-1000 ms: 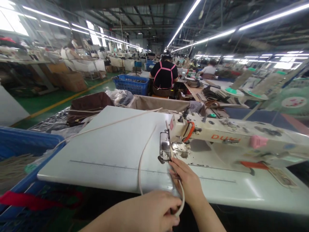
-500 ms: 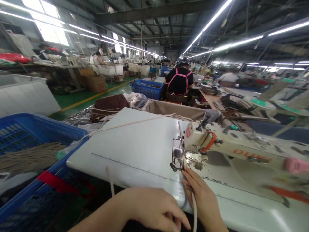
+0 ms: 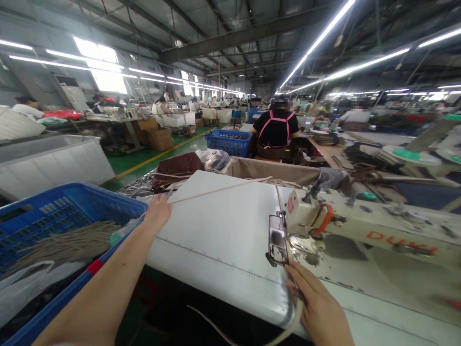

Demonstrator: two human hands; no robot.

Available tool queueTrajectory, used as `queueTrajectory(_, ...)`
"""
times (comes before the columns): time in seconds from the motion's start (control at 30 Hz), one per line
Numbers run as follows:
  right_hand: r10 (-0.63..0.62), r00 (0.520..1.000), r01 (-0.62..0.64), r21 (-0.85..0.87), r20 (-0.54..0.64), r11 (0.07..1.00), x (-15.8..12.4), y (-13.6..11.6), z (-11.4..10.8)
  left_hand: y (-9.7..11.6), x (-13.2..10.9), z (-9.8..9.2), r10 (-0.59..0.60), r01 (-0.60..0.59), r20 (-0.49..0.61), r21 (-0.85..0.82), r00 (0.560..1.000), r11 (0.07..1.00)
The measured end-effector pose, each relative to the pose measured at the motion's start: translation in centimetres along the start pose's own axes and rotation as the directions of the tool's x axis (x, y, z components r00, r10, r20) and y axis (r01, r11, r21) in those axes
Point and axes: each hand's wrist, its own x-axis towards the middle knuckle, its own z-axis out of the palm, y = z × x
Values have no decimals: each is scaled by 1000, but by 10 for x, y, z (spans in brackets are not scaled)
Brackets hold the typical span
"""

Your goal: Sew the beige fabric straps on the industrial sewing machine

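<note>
My left hand (image 3: 158,210) reaches out to the left edge of the white sewing table (image 3: 223,230) and closes on a thin beige cord (image 3: 219,188) that runs across the table toward the back. My right hand (image 3: 317,302) rests at the table's front edge, just below the sewing machine's (image 3: 360,226) presser foot (image 3: 277,245). Its fingers pinch a beige strap (image 3: 288,324) that feeds up into the foot and loops down off the table edge.
A blue crate (image 3: 72,211) holding bundled cords and a plastic bag stands at my left. A fabric-lined bin (image 3: 266,169) with a brown bag sits behind the table. A person in a black top with pink straps (image 3: 275,129) works ahead, beside another blue crate (image 3: 228,142).
My left hand has left the strap at the table's front edge and reached far left to the cord near the crate. The camera has turned left. The right hand stays by the presser foot.
</note>
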Motion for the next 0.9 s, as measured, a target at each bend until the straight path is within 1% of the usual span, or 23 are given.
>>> queueTrajectory(0.07, 24, 999, -24, 5, 37, 1000, -1, 0, 1, -25, 9, -2, -33, 32, 31, 54, 999, 998)
queueTrajectory(0.17, 55, 998, -56, 15, 36, 998, -7, 3, 9, -49, 14, 0, 12, -21, 112, 83, 994, 996)
queueTrajectory(0.27, 44, 999, -44, 4, 20, 999, -12, 6, 17, -59, 14, 0, 72, -83, 128, 79, 989, 993)
queueTrajectory(0.37, 33, 999, -32, -27, 21, 999, -15, 8, 20, -56, 11, -4, 88, -93, 86, 61, 992, 994)
queueTrajectory(0.47, 34, 999, -33, -42, 9, 999, -16, 11, 21, -42, 4, -10, 90, -90, 59, 2, 994, 996)
queueTrajectory(0.53, 12, 1000, -11, -51, 9, 999, -16, 14, 23, -28, -4, -10, 96, -90, 87, -72, 992, 993)
queueTrajectory(0.6, -17, 1000, 17, -59, 4, 998, -16, 17, 25, -12, -17, -7, 114, -85, 165, -177, 980, 981)
queueTrajectory(0.7, -41, 999, 40, -65, -20, 997, -11, 17, 24, 15, -45, 2, 161, -40, 308, -365, 938, 930)
queueTrajectory(0.8, -81, 996, 79, -38, -41, 996, -5, 18, 14, 42, -82, 7, 225, 18, 393, -526, 891, 850)
queueTrajectory(0.83, -87, 995, 86, -13, -48, 996, -4, 19, 10, 51, -94, 7, 257, 40, 412, -588, 874, 808)
queueTrajectory(0.87, -78, 995, 80, 24, -56, 997, -4, 20, 6, 60, -107, 6, 294, 91, 430, -679, 854, 728)
queueTrajectory(0.9, -52, 996, 58, 74, -72, 996, -4, 20, 2, 69, -120, 6, 318, 140, 431, -750, 844, 646)
